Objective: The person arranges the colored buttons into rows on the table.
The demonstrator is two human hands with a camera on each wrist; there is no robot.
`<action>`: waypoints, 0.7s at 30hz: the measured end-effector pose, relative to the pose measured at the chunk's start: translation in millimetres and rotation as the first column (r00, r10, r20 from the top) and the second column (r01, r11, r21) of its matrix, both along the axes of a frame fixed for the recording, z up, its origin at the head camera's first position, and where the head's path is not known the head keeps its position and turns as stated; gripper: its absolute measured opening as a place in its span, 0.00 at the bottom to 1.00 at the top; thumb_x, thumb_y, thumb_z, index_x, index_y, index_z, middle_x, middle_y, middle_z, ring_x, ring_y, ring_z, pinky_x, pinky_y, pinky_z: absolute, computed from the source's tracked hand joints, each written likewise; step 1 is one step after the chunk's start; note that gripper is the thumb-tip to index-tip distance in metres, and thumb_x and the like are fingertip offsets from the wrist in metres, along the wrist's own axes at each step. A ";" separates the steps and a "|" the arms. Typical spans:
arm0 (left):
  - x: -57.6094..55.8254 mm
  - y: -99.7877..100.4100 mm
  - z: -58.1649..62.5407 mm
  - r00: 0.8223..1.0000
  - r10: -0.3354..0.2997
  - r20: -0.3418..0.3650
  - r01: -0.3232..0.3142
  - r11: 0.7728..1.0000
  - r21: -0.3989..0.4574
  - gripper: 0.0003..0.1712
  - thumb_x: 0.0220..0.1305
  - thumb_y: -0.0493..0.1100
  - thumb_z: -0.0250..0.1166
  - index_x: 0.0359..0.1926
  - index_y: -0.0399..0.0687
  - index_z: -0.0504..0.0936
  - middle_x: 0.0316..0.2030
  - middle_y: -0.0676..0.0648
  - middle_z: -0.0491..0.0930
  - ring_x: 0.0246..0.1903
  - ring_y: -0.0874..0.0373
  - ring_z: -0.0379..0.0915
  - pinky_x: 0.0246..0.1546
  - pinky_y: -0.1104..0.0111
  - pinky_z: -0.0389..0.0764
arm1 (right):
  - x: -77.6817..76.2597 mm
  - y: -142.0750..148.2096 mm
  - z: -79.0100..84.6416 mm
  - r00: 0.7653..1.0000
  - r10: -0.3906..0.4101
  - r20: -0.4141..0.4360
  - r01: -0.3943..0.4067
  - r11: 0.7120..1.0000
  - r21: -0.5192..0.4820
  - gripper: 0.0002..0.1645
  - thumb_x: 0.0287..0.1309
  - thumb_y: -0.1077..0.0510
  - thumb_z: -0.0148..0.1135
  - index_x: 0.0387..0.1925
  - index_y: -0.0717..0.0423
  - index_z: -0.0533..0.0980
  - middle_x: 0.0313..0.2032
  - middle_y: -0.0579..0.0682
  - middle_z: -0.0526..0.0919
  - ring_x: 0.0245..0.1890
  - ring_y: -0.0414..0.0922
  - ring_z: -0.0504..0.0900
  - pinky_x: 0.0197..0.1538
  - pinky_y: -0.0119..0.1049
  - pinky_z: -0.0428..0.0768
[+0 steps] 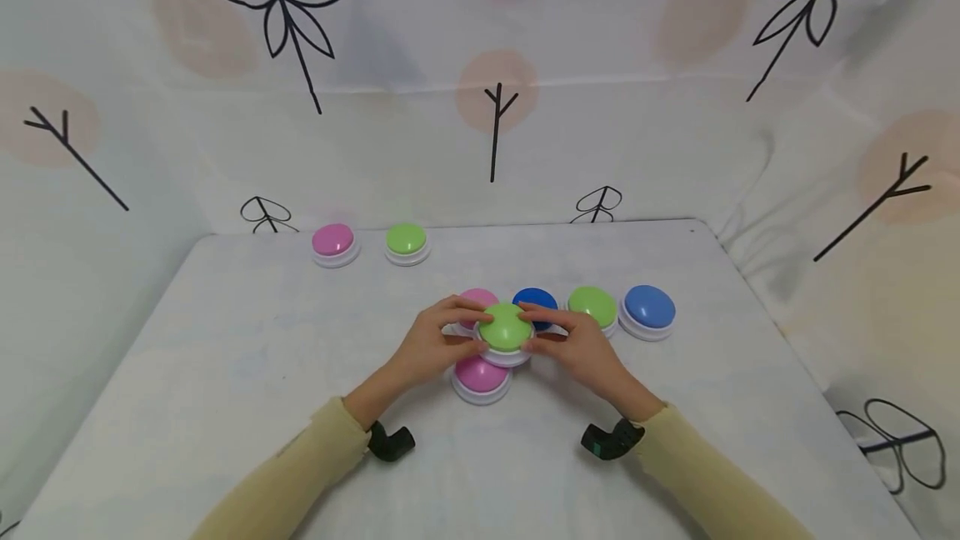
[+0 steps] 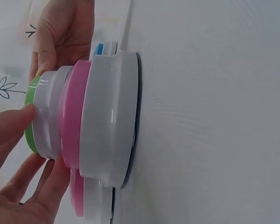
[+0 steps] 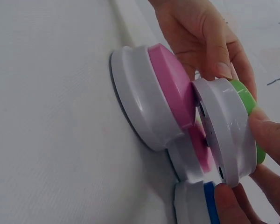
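Observation:
Between both hands is a push button with a green dome and white base (image 1: 505, 330). My left hand (image 1: 438, 338) pinches its left side, thumb nearer me. On the other side, my right hand (image 1: 579, 348) pinches it the same way. The held button is raised over a pink push button (image 1: 482, 375) on the table and overlaps its far edge; in the right wrist view its underside (image 3: 209, 135) tilts off the pink dome. Just behind the hands sit another pink button (image 1: 480, 297) and a dark blue button (image 1: 536, 298), both partly hidden.
A second green button (image 1: 592, 305) and a lighter blue button (image 1: 649, 307) stand to the right on the white table (image 1: 225, 407). Near the far edge are a pink button (image 1: 332, 240) and a green button (image 1: 406, 238). Patterned cloth (image 1: 420, 140) hangs behind.

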State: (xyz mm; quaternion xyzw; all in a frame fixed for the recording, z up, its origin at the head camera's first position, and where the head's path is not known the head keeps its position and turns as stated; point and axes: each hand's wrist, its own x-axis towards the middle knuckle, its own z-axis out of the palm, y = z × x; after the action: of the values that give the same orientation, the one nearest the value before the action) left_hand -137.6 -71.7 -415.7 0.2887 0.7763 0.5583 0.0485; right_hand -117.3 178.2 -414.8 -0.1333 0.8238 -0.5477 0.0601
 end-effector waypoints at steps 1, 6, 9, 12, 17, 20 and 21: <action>-1.7 1.6 -3.6 1.000 0.000 0.000 0.000 1.000 -0.006 0.20 0.54 0.37 0.70 0.49 0.51 0.82 0.51 0.53 0.74 0.49 0.54 0.70 0.43 0.68 0.80 | 0.9 2.0 -0.9 1.000 -0.001 0.004 0.001 1.000 -0.012 0.24 0.47 0.49 0.71 0.50 0.42 0.80 0.59 0.41 0.74 0.59 0.45 0.71 0.52 0.34 0.76; -5.7 9.2 -12.9 1.000 -0.018 -0.018 0.018 1.000 0.001 0.19 0.53 0.41 0.71 0.48 0.56 0.82 0.51 0.57 0.73 0.50 0.59 0.71 0.44 0.69 0.80 | 4.8 10.5 -1.7 1.000 0.000 0.016 0.000 0.999 -0.039 0.24 0.47 0.52 0.71 0.50 0.45 0.79 0.59 0.44 0.74 0.59 0.46 0.72 0.51 0.33 0.76; -5.8 14.6 -14.2 0.999 -0.027 -0.042 0.027 1.000 0.001 0.18 0.53 0.42 0.71 0.47 0.55 0.83 0.51 0.56 0.72 0.49 0.60 0.72 0.44 0.69 0.79 | 6.3 15.7 -1.1 1.000 -0.011 0.025 0.012 0.999 -0.034 0.24 0.47 0.53 0.72 0.50 0.45 0.80 0.58 0.44 0.74 0.59 0.46 0.71 0.52 0.33 0.76; -5.8 20.4 -14.1 0.998 -0.025 -0.055 0.024 0.999 -0.022 0.18 0.52 0.42 0.72 0.46 0.55 0.83 0.50 0.57 0.72 0.49 0.61 0.73 0.46 0.69 0.78 | 7.5 21.3 0.2 0.999 -0.026 0.034 0.027 0.999 -0.019 0.24 0.46 0.52 0.72 0.49 0.44 0.80 0.58 0.43 0.75 0.60 0.45 0.71 0.52 0.33 0.75; -5.1 28.4 -12.2 0.998 -0.019 -0.060 0.015 0.998 -0.065 0.17 0.52 0.41 0.72 0.45 0.55 0.83 0.48 0.57 0.73 0.49 0.63 0.72 0.49 0.70 0.77 | 8.8 28.8 1.8 0.999 -0.027 0.026 0.028 1.000 -0.015 0.25 0.46 0.51 0.72 0.49 0.46 0.80 0.58 0.44 0.74 0.61 0.47 0.69 0.52 0.33 0.75; -4.5 31.6 -12.1 0.998 -0.029 -0.061 0.025 0.998 -0.062 0.17 0.52 0.41 0.72 0.45 0.55 0.83 0.48 0.57 0.73 0.49 0.62 0.72 0.49 0.70 0.76 | 10.1 32.8 2.2 1.000 -0.020 0.022 0.020 1.000 -0.017 0.25 0.46 0.51 0.72 0.49 0.46 0.80 0.59 0.45 0.74 0.62 0.47 0.68 0.52 0.32 0.75; -4.4 32.5 -12.4 0.997 -0.034 -0.062 0.030 0.998 -0.058 0.17 0.52 0.41 0.72 0.45 0.55 0.83 0.48 0.56 0.73 0.50 0.62 0.71 0.49 0.69 0.76 | 10.6 34.3 2.4 1.000 -0.017 0.023 0.017 1.000 -0.017 0.25 0.46 0.51 0.72 0.49 0.47 0.80 0.59 0.45 0.74 0.62 0.47 0.68 0.52 0.33 0.75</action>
State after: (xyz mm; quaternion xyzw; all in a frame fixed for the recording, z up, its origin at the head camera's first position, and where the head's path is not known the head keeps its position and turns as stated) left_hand -142.0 -39.2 -428.1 0.3172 0.7883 0.5256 0.0411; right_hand -106.7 212.5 -412.4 -0.1206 0.8195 -0.5566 0.0639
